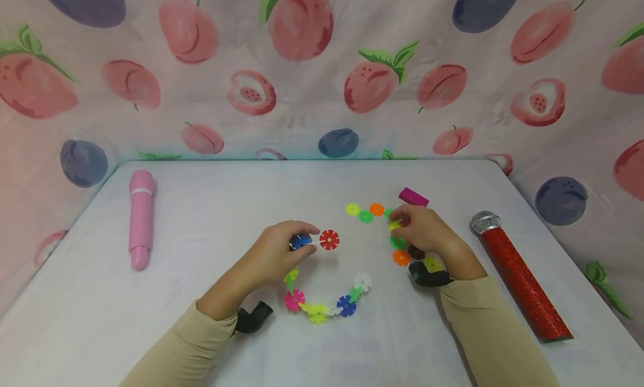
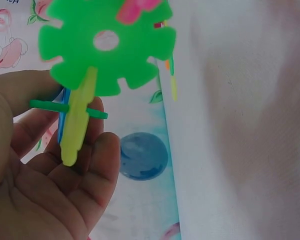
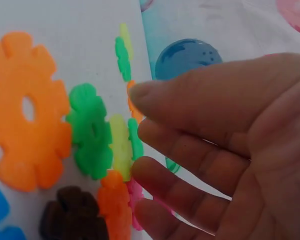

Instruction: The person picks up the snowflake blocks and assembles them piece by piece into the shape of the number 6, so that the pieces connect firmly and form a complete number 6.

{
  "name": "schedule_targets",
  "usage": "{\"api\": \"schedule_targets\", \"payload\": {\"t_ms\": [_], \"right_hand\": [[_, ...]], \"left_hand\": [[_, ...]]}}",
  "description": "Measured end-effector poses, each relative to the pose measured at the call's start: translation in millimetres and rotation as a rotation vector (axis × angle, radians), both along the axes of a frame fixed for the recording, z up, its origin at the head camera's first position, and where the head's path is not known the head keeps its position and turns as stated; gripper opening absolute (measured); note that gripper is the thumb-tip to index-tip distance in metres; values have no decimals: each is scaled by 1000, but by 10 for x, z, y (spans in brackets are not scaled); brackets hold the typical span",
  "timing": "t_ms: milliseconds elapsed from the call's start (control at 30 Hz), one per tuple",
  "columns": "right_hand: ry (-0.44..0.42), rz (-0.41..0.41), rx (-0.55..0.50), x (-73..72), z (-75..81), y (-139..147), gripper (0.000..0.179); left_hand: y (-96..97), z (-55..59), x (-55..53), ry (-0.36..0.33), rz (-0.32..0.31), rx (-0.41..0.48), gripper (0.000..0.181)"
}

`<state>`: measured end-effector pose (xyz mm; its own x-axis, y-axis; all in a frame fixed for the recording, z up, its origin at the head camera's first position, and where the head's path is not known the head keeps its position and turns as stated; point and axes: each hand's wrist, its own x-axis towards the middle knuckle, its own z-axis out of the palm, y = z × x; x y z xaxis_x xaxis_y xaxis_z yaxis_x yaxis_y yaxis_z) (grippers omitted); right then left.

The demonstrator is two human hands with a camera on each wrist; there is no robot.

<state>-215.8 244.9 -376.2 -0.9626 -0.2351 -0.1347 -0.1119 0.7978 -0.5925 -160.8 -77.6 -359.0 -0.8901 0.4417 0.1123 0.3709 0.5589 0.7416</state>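
My left hand pinches a blue notched plastic disc between thumb and fingers. The disc belongs to a curved chain of interlocked flower-shaped discs. A red disc juts out at its upper end, and a white disc forms the other end. In the left wrist view, a green disc and a yellow disc stand in front of the palm. My right hand hovers over several loose discs, fingers relaxed and apart. Near its fingertips lie a green disc and a yellow disc.
A pink toy microphone lies at the left. On the right is a red glitter microphone with a silver head. A magenta block sits behind my right hand. The fruit-printed cloth hangs behind the white table.
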Motion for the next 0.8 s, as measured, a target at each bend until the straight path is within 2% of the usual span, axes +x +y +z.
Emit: {"api": "schedule_targets", "payload": {"t_ms": [233,500,800], "right_hand": [[-36,-38,70,-11,16,-4,34],[-17,-6,45,-18,-32,0,27],[-26,-58,54,-26,-68,-41,26]], "left_hand": [[1,6,-3,-3,-3,-1,28],[7,10,2,-19,3,-8,29],[16,3,7,-37,-1,-8,29]]}}
